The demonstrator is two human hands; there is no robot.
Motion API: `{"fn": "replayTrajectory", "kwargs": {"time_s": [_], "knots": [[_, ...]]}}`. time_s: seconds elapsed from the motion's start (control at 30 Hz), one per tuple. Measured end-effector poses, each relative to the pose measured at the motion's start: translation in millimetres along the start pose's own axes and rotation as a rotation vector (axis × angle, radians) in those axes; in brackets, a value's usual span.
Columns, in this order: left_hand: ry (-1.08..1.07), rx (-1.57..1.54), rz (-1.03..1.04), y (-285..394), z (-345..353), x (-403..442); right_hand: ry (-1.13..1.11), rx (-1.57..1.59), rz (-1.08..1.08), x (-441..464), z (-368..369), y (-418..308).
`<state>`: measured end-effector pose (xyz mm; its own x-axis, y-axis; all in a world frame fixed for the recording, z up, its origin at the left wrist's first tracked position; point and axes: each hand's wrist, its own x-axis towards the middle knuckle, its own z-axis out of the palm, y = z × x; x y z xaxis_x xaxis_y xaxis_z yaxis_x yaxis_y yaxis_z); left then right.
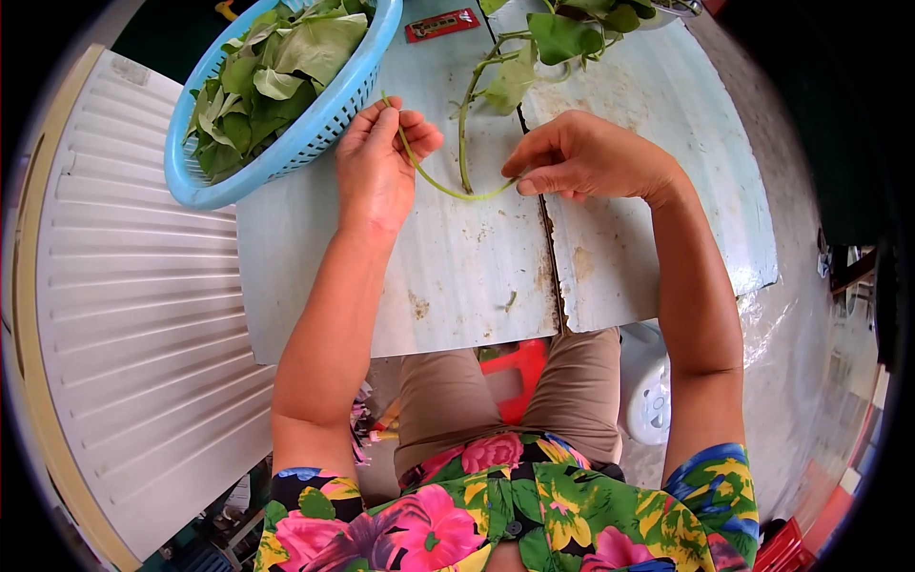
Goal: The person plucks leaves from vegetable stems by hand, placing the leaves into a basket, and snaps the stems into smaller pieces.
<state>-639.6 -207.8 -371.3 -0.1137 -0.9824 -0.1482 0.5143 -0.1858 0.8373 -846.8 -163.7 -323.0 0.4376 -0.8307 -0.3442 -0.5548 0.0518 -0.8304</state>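
Note:
A thin green stem (448, 191) hangs in a curve between my two hands. My left hand (381, 148) pinches its upper end between thumb and forefinger, beside the rim of the blue basket. Its other end is in the closed fingertips of my right hand (581, 157), over the seam of the table. Just behind the stem, a thicker vine (467, 133) lies on the table and runs up to a leafy bunch (562, 36) at the far edge. Green leaves (286, 67) heap up inside the blue plastic basket (219, 194) at the upper left.
A small red packet (441, 25) lies on the pale table (429, 305) near the basket. Left of the table stands a white ribbed panel (152, 286). Under the right side is a white stool (650, 391), and a red object (519, 377) shows between my knees.

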Motion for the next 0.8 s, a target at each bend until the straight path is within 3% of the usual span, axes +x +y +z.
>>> {"fn": "replayTrajectory", "kwargs": {"time_s": [0.23, 0.47, 0.53, 0.57, 0.63, 0.8], "knots": [[0.005, -0.021, -0.008, -1.0, -4.9, 3.6, 0.034, -0.04, 0.004, 4.3, 6.2, 0.9], [0.023, 0.093, 0.041, -7.2, 8.9, -7.5, 0.32, 0.188, -0.202, 9.6, -2.2, 8.3], [0.047, 0.565, 0.379, -15.8, 5.8, -8.3, 0.421, 0.264, -0.229, 12.1, -5.6, 10.9], [0.045, 0.564, 0.383, -15.7, 6.3, -9.0, 0.424, 0.261, -0.232, 12.3, -6.3, 10.6], [0.101, 0.942, 0.801, -15.0, 7.7, -11.3, 0.497, 0.267, -0.199, 11.9, -7.2, 9.3], [-0.098, 1.063, 0.908, -4.0, 23.1, -27.0, 0.424, 0.31, -0.275, 14.2, 1.4, 7.7]]}}
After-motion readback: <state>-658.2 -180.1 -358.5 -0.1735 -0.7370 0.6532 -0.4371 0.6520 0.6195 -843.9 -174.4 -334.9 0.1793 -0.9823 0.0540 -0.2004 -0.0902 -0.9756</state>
